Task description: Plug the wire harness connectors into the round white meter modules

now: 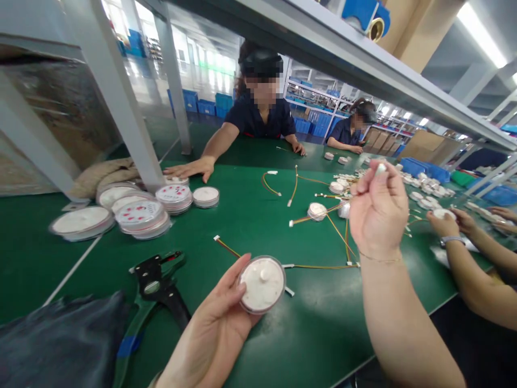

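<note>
My left hand [226, 323] is closed around the rim of a round white disc in a clear case [262, 288], tilted toward me, with a small round knob on its face. My right hand [377, 215] is raised above the bench, its fingertips pinched together. A small whitish spot shows at the fingertips; whether it is a part or a nail I cannot tell. Beyond and below the right hand lie thin cables [311, 265] with white connectors. Another white disc [317, 211] sits just left of that hand.
Stacked cased discs [141, 215] stand at the left, by a metal post [117, 97]. A wire stripper [155, 288] and dark cloth [60, 345] lie nearer me. Across the bench, a co-worker's hand [191, 168] rests near the stacks. Another person's hands [448, 221] hold a disc at right.
</note>
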### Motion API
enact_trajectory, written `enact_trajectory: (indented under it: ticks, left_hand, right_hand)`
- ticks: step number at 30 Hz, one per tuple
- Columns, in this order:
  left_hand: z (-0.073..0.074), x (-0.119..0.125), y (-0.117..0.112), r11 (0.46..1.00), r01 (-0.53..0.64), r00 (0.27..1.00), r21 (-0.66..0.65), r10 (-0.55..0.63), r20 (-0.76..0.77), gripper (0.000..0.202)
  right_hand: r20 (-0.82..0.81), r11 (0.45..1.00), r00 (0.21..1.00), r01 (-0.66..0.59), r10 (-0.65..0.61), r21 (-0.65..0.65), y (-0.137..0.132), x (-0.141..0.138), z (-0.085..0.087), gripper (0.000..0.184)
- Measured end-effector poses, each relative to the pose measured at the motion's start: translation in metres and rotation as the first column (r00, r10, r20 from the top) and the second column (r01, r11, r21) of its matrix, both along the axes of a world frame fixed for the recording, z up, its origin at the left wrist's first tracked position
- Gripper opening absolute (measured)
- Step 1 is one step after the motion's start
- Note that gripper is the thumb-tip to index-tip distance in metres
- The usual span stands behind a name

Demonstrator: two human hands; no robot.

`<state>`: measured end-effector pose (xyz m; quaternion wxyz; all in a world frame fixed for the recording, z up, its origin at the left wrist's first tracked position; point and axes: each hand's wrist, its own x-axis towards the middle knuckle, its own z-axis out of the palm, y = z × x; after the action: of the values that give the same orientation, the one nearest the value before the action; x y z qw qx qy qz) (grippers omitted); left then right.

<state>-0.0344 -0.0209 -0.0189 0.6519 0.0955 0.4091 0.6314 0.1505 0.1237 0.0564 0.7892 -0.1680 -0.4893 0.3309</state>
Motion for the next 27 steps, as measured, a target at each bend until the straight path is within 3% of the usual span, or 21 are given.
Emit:
enact_trajectory:
  ticks: [2, 5, 8, 13, 18, 23, 27]
  left_hand:
    - [-0.003, 0.001, 0.001, 1.000, 0.024, 0.999, -0.009, -0.024, 0.021, 0.045]
    - [-0.007, 0.003, 0.001, 0.999, 0.042, 0.999, 0.012, -0.043, 0.031, 0.037]
    - [-0.008, 0.003, 0.000, 1.000, 0.010, 1.000, 0.026, -0.010, 0.017, 0.037]
    - [-0.011, 0.001, -0.005, 0.994, 0.089, 0.990, 0.058, -0.095, 0.102, 0.044]
    - [-0.019, 0.000, -0.011, 0.991, 0.077, 0.990, 0.105, -0.089, 0.110, 0.049]
    - [-0.021, 0.002, -0.016, 0.987, 0.034, 0.993, 0.155, -0.051, 0.110, 0.047]
    - [-0.019, 0.005, -0.020, 0.977, 0.094, 0.994, 0.193, -0.104, 0.042, 0.036]
  right_hand:
    - [0.006, 0.993, 0.996, -0.087, 0.088, -0.079, -0.001, 0.006, -0.012, 0.011]
    - [0.062, 0.992, 0.993, -0.091, 0.097, -0.089, 0.000, 0.008, -0.030, 0.013]
    - [0.156, 0.974, 0.974, -0.135, 0.164, -0.184, -0.013, 0.006, -0.046, 0.017]
    - [0.233, 0.921, 0.935, -0.176, 0.266, -0.347, -0.072, 0.001, -0.079, 0.020]
    - [0.462, 0.895, 0.808, -0.169, 0.366, -0.413, -0.130, -0.016, -0.107, 0.027]
    - [0.603, 0.943, 0.759, -0.042, 0.246, -0.331, -0.149, -0.036, -0.122, 0.029]
    - [0.535, 0.956, 0.828, -0.003, 0.167, -0.294, -0.151, -0.046, -0.126, 0.027]
